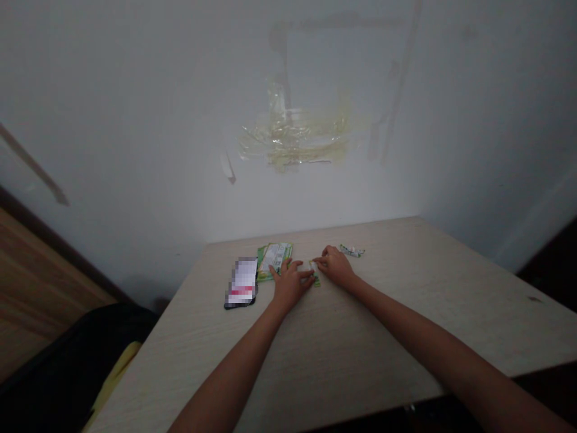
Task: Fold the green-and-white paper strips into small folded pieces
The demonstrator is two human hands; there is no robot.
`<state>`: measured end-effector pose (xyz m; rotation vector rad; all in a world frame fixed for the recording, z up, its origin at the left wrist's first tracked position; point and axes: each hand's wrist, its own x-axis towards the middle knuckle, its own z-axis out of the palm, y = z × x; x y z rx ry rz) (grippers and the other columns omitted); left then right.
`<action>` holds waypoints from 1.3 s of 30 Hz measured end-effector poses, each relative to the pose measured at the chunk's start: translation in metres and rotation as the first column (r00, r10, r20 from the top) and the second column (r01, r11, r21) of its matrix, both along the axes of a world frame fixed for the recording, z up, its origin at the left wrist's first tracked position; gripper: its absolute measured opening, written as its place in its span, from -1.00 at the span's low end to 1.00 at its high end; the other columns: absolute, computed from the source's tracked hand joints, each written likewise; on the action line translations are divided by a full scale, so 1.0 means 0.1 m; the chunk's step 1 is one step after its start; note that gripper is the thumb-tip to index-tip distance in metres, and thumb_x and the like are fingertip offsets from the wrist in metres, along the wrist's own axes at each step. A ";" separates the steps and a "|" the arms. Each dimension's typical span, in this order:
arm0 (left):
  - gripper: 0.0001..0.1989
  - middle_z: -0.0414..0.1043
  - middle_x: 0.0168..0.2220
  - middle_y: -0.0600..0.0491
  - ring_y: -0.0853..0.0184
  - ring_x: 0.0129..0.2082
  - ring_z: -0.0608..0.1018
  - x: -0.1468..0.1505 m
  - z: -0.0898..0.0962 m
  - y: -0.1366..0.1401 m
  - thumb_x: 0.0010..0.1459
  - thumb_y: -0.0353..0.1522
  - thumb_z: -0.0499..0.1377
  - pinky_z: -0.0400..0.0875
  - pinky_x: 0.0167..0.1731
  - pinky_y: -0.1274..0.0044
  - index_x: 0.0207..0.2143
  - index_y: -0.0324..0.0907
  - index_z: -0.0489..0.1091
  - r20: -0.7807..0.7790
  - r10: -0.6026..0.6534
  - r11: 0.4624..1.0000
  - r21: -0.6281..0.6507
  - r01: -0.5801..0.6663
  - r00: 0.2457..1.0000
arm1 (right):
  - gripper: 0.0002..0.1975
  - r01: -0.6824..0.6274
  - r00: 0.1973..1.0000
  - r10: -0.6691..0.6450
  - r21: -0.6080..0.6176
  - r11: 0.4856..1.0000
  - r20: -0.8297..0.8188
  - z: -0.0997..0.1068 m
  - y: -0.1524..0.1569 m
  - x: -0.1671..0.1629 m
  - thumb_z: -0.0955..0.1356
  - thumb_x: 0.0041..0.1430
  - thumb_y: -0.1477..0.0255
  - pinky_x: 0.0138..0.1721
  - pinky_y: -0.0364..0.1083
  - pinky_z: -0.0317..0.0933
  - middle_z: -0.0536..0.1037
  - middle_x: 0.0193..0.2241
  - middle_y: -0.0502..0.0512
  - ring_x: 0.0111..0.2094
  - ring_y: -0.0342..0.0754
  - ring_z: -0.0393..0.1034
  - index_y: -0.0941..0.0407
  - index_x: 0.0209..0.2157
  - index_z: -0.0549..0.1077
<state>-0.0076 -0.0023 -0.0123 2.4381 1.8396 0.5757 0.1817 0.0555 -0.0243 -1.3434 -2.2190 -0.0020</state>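
On the table, a narrow green-and-white strip, perhaps a folded packet (317, 281), lies between my hands. My right hand (337, 264) pinches its far end between thumb and finger. My left hand (291, 285) is open with its fingers spread, and a fingertip touches the strip's left side. Just beyond the left hand is a small stack of flat green-and-white packets (273, 255), partly covered by its fingers. Past the right hand lies another folded green-and-white strip (352, 251), which nothing touches.
A phone with a blurred screen (243, 282) lies left of the packets. The pale wooden table (383, 349) meets a wall with old yellowed tape (297, 138). At the lower left are a dark cloth or bag (76, 355) and something yellow (115, 373).
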 end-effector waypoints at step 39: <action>-0.73 0.36 0.14 0.11 0.03 0.27 0.14 0.02 -0.03 -0.02 0.16 -0.02 0.15 -0.36 0.14 -0.25 -0.10 0.32 0.49 -0.006 0.053 0.997 0.050 -0.052 0.999 | -0.90 -0.389 0.918 0.396 0.150 0.909 -0.021 0.09 -0.36 0.14 0.40 0.03 0.59 -0.14 -0.01 0.22 0.47 -0.34 0.15 -0.19 0.02 0.31 0.14 -0.47 0.56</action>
